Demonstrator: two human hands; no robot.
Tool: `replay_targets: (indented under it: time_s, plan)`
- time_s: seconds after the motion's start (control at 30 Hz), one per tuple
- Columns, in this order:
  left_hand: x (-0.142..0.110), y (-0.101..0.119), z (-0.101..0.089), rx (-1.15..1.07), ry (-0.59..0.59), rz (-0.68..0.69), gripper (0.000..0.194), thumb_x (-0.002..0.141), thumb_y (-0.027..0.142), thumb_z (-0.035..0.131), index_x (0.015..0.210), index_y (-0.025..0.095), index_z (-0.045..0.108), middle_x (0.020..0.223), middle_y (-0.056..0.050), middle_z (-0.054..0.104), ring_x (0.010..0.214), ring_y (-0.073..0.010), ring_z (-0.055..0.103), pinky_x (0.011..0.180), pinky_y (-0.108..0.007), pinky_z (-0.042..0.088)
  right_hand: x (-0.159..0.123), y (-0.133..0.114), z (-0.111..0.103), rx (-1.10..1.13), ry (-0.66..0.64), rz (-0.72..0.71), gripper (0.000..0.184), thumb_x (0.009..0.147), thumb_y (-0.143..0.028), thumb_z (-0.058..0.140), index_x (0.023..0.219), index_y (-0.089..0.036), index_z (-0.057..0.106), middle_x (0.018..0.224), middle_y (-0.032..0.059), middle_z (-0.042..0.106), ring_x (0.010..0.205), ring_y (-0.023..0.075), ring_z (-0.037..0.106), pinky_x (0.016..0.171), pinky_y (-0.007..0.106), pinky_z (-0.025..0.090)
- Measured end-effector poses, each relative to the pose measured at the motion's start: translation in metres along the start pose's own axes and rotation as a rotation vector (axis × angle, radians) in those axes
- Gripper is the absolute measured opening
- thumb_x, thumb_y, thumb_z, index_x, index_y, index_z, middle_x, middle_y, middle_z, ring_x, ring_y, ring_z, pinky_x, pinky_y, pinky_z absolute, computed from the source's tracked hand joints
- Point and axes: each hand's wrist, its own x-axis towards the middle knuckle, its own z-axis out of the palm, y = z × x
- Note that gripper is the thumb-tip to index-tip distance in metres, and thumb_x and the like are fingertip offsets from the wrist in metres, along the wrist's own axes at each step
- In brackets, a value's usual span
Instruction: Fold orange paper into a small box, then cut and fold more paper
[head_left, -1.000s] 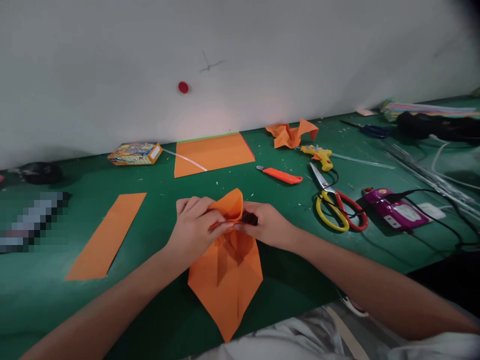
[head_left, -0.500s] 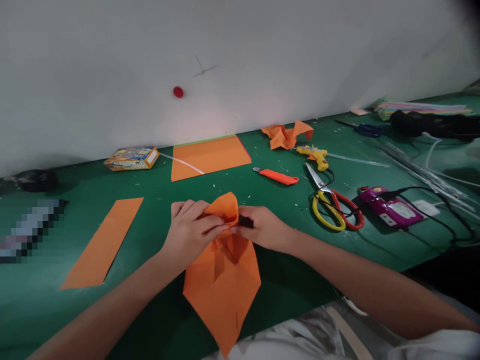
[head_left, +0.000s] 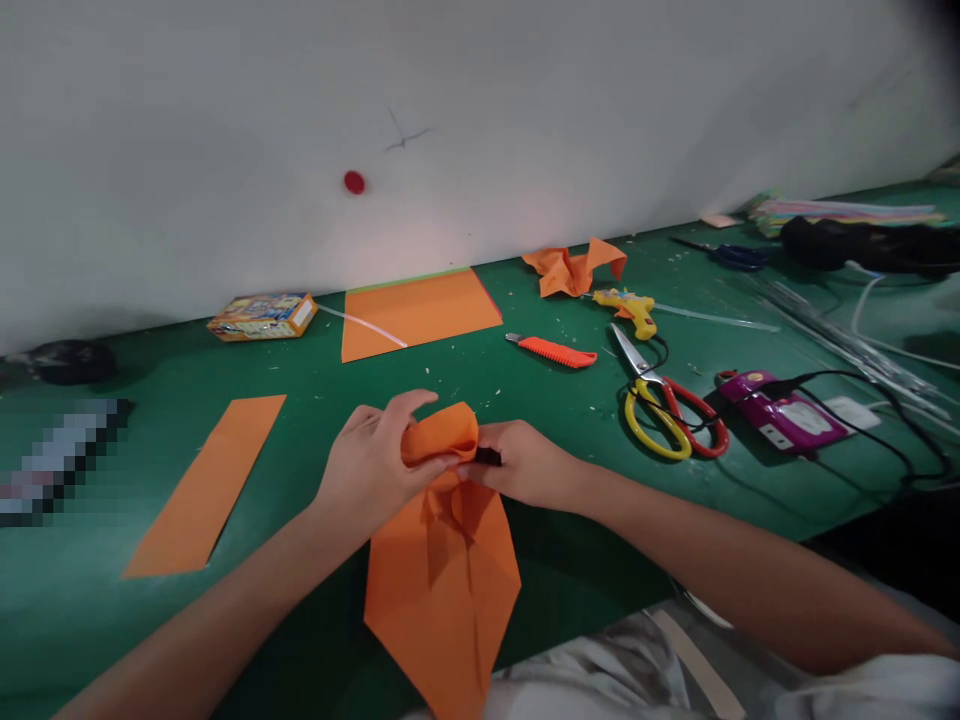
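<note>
We note the left hand (head_left: 375, 450) and the right hand (head_left: 525, 465) both gripping the folded paper (head_left: 439, 605) toward its far end; scissors (head_left: 651, 378) lie right.

Solid orange across creased pointed orange paper sheet (head_left: 424, 610), dk. in folds. Same plain orange on long flat orange paper strip (head_left: 206, 490), crumpled orange paper piece (head_left: 566, 273) & rect. orange paper stack (head_left: 442, 310), latter edged green at back, pinkish-red on rt. Mostly yellow-orange w/ busy blue print on small cardboard box (head_left: 262, 317). Bright orange-red on slim plastic cutter (head_left: 559, 352); yellow w/ orange trigger on pistol-shaped plastic glue gun (head_left: 636, 311). Yellow one side, red the other, silver in blades, on two-looped metal scissors (head_left: 646, 374). Magenta-purple w/ white label on boxy plastic adapter (head_left: 795, 418). Dk. green on flat tabletop (head_left: 315, 400), plain lt. grey on wall (head_left: 600, 120), bar round red spot (head_left: 355, 182).
</note>
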Motion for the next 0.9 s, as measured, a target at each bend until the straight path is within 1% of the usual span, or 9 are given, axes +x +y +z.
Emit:
replay_targets:
  time_s: [0.07,0.1,0.2,0.37,0.43,0.53,0.63,0.77,0.9]
  plan:
    - [0.002,0.002,-0.002,0.045,-0.054,0.024,0.038,0.079,0.057,0.076,0.093,0.023,0.066,0.076,-0.002,0.068,0.074,-0.0239,0.061,0.067,-0.033,0.045,0.000,-0.001,0.000,-0.046,-0.006,0.018,0.012,0.091,-0.028,0.062,0.087,-0.020,0.069,0.074,-0.0023,0.063,0.063,0.0129,0.054,0.058,0.024,0.038]
    - [0.003,0.003,-0.004,0.060,-0.082,0.017,0.036,0.079,0.057,0.075,0.081,0.023,0.062,0.070,-0.001,0.064,0.069,-0.0231,0.059,0.063,-0.032,0.042,0.000,-0.001,0.000,-0.072,-0.008,0.027,0.016,0.092,-0.029,0.061,0.082,-0.019,0.068,0.070,-0.0029,0.060,0.060,0.0120,0.050,0.055,0.024,0.035]
    - [0.005,0.007,-0.008,0.043,-0.135,-0.057,0.041,0.079,0.054,0.075,0.068,0.023,0.050,0.059,0.002,0.053,0.062,-0.0203,0.053,0.053,-0.028,0.034,0.000,-0.001,-0.001,-0.099,-0.004,0.017,0.024,0.095,-0.031,0.057,0.077,-0.019,0.066,0.067,-0.0031,0.054,0.058,0.0115,0.047,0.054,0.025,0.032]
    - [0.006,0.011,-0.011,-0.028,-0.165,-0.127,0.040,0.078,0.046,0.074,0.067,0.023,0.043,0.058,0.004,0.048,0.057,-0.0168,0.048,0.051,-0.027,0.031,-0.002,0.000,-0.002,0.015,0.016,-0.010,0.032,0.102,-0.038,0.050,0.079,-0.020,0.065,0.072,-0.0019,0.055,0.067,0.0140,0.052,0.062,0.027,0.041]
    - [0.006,0.012,-0.011,-0.055,-0.168,-0.149,0.038,0.078,0.043,0.073,0.067,0.023,0.043,0.058,0.004,0.048,0.057,-0.0166,0.048,0.052,-0.027,0.031,-0.002,0.000,-0.001,0.080,0.063,-0.073,0.029,0.103,-0.037,0.049,0.086,-0.021,0.068,0.084,0.0008,0.062,0.081,0.0166,0.059,0.075,0.029,0.048]
    - [0.006,0.012,-0.012,-0.117,-0.180,-0.168,0.037,0.079,0.044,0.070,0.065,0.023,0.043,0.057,0.004,0.048,0.057,-0.0162,0.048,0.052,-0.027,0.030,-0.001,0.000,0.003,0.110,0.143,-0.146,0.022,0.102,-0.034,0.052,0.101,-0.023,0.072,0.108,0.0052,0.064,0.107,0.0198,0.061,0.097,0.034,0.048]
    - [0.006,0.013,-0.013,-0.188,-0.198,-0.172,0.032,0.080,0.048,0.067,0.068,0.022,0.052,0.058,0.003,0.053,0.057,-0.0162,0.050,0.053,-0.027,0.032,-0.001,-0.001,0.005,0.113,0.198,-0.133,0.022,0.100,-0.037,0.056,0.104,-0.025,0.074,0.117,0.0063,0.061,0.109,0.0202,0.061,0.096,0.035,0.051]
    - [0.006,0.015,-0.014,-0.244,-0.239,-0.228,0.035,0.079,0.055,0.066,0.075,0.021,0.061,0.065,0.001,0.060,0.059,-0.0160,0.051,0.055,-0.028,0.034,-0.002,-0.005,0.002,0.116,0.266,-0.173,0.025,0.099,-0.037,0.058,0.090,-0.022,0.076,0.113,0.0081,0.061,0.112,0.0221,0.061,0.095,0.036,0.051]
    - [0.006,0.018,-0.015,-0.298,-0.299,-0.264,0.041,0.079,0.061,0.065,0.085,0.021,0.067,0.070,0.000,0.064,0.063,-0.0171,0.054,0.056,-0.028,0.035,-0.002,-0.010,-0.003,0.131,0.398,-0.215,0.021,0.100,-0.033,0.058,0.103,-0.026,0.078,0.112,0.0078,0.061,0.112,0.0212,0.060,0.096,0.038,0.051]
